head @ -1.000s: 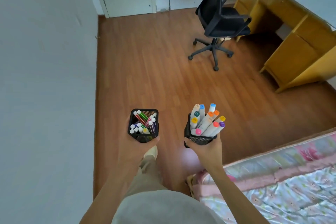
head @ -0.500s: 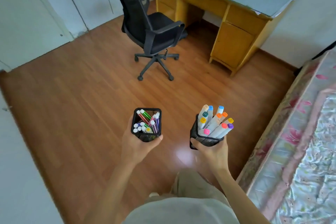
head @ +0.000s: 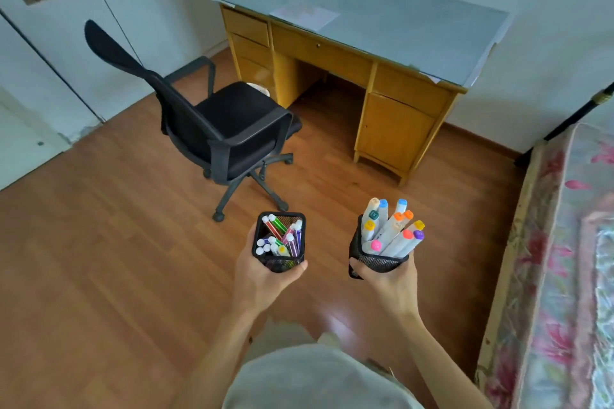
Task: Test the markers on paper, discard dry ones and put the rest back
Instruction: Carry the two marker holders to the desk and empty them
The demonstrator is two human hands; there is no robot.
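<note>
Low in the frame, each grip was curled closed — left hand (head: 265,279) round a black mesh square pen cup (head: 278,264), right hand (head: 392,285) round a black mesh marker cup (head: 377,264).

Both forearms extended forward (elbows low); left grip (head: 265,276) and right grip (head: 393,282) curled, thumbs up front.

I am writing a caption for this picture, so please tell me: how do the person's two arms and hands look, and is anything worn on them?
Both forearms are bare down to the bottom edge of the picture; no sleeve shows. The left hand and right hand carry no glove, and I see no ring, watch or bracelet on the visible sides. No marks stand out. Below them is a light grey garment on the body.
</note>
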